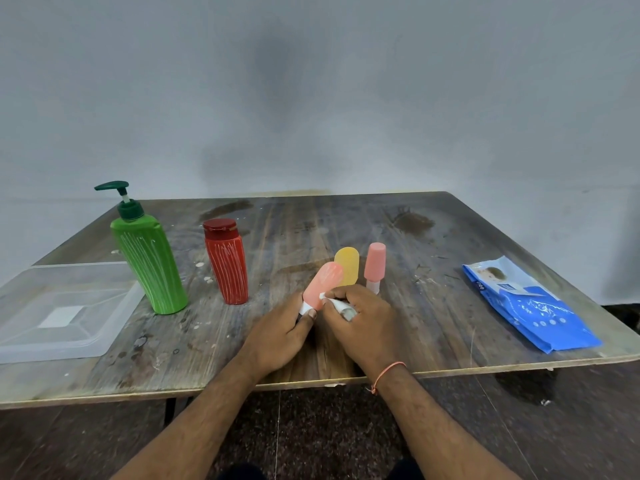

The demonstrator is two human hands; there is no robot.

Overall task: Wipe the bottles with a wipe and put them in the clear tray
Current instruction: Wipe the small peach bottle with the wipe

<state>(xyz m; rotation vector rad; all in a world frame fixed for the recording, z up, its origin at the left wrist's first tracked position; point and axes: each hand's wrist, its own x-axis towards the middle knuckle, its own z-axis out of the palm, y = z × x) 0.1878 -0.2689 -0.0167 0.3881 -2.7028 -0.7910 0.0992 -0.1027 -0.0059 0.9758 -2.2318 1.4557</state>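
**Wiping under way, tray yet to be filled**

Left hand [281, 336] grips the white cap end of a small salmon-pink tube [323, 285], its fingers curled round the base so the tube tilts up and away over the bench [346, 220]. Right hand [360, 318], touching the left, pinches a crumpled white wipe [337, 302] against the lower side of that tube; how much of the wipe is bunched inside the fingers is hard to tell.

By my reading the job is in its early part. The clear tray [62, 306], well off to the left of the left hand, looks to hold no bottles, though its see-through walls make that less than certain. Only the tube in hand is being cleaned. Left to do, as I judge it: the yellow tube [347, 266] standing just beyond the hands, the pink capped bottle [374, 265] beside it to the right, the red bottle [227, 263] and the green pump bottle [149, 254] further left, both streaked with white marks.

A blue wipes packet [530, 303] lies well to the right of the right hand. Between the left hand and the tray stand the red and green bottles, so carrying the tube across probably means passing in front of them.
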